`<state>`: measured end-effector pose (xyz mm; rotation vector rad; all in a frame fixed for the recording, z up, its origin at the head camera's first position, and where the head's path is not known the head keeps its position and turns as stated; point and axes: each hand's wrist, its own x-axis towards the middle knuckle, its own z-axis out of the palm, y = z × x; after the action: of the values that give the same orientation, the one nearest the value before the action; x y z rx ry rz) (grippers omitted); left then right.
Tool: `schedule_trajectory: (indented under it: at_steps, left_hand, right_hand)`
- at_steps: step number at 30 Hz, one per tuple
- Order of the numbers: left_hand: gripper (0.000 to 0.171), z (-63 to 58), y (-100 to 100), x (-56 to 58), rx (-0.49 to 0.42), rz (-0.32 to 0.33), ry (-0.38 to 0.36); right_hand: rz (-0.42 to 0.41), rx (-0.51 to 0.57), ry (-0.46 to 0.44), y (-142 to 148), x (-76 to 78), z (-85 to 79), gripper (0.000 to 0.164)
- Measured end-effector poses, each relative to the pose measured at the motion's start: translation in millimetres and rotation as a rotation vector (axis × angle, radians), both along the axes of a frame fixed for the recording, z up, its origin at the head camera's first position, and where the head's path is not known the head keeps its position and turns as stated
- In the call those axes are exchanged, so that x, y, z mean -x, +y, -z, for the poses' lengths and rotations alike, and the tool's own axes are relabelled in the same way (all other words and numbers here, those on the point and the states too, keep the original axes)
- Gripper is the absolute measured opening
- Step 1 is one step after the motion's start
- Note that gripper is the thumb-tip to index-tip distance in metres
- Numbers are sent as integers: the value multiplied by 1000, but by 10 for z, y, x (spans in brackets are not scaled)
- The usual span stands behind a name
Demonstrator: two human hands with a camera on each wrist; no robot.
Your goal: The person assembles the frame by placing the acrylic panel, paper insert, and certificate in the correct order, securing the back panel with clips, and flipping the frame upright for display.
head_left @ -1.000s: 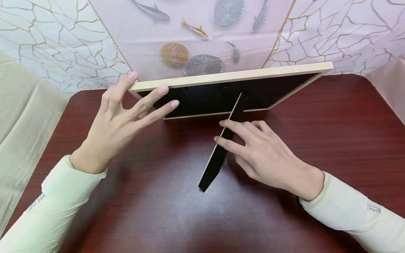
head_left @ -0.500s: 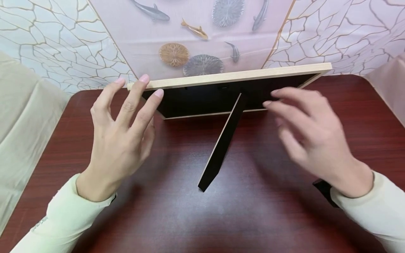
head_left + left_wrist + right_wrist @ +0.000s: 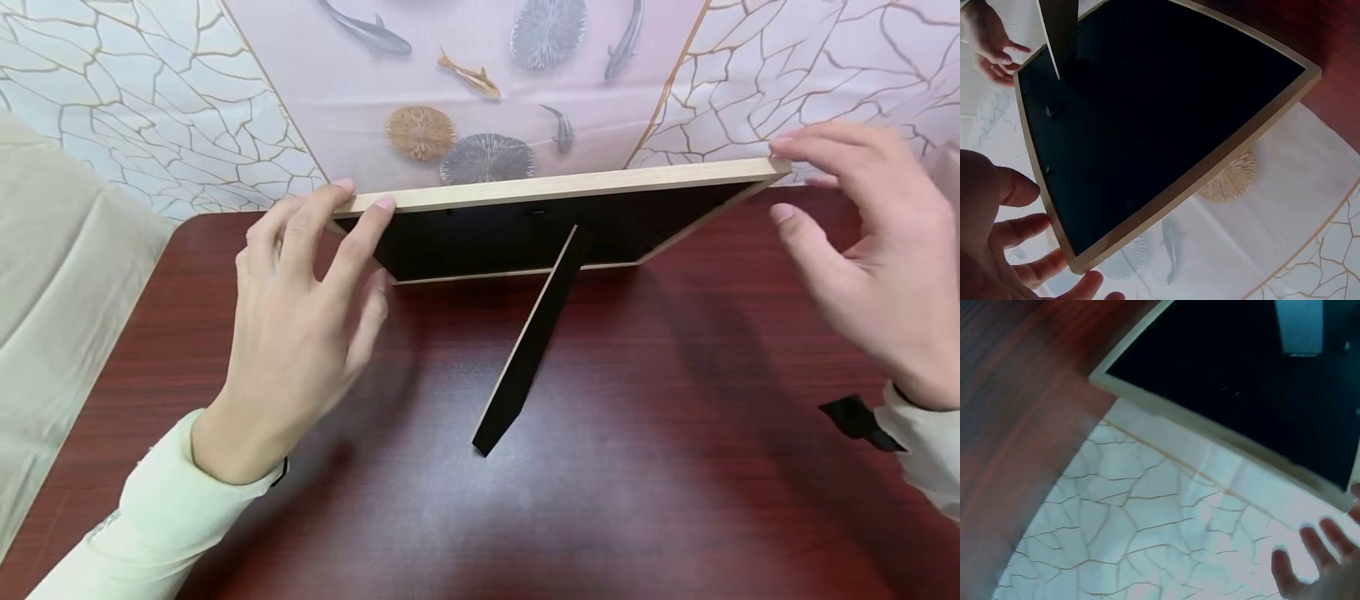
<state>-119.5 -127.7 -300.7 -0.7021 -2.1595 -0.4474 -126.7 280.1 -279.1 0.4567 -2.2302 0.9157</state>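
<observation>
A picture frame with a pale wood rim (image 3: 570, 185) and a black back (image 3: 480, 237) stands tilted on the table, its back towards me. Its black stand leg (image 3: 528, 350) is swung out, the foot reaching down towards the tabletop. My left hand (image 3: 292, 317) rests fingertips on the top rim near the left corner. In the left wrist view, that hand's thumb (image 3: 1019, 187) lies right at the rim. At the upper right corner is my right hand (image 3: 885, 233), index fingertip at the rim and thumb held apart. In the right wrist view its fingers (image 3: 1319, 547) spread beside that corner.
The dark red wooden table (image 3: 600, 500) has rounded far corners. Behind the frame hangs a cloth (image 3: 487, 100) printed with fish, round motifs and gold crackle lines. Pale cloth (image 3: 67, 275) drapes along the left side. A black strap end (image 3: 858, 421) sticks out by the right cuff.
My right hand has let go of the stand leg and moved right and up to the frame's right corner. My left hand has shifted its fingers along the top rim.
</observation>
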Motion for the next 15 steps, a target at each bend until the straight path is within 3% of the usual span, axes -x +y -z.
schedule_trajectory:
  at_steps: [5, 11, 15]
  left_hand:
    - [48, 29, 15, 24, 16, -7, -3]
    - [47, 47, -7, 104, 14, -24, 4]
    - [45, 38, -40, 201, -16, -18, -41]
  right_hand:
    - [-88, 64, -115, 55, -4, 89, 54]
    - [-274, 360, -200, 87, -60, 165, 56]
    - [-405, 510, -206, 85, -119, 224, 53]
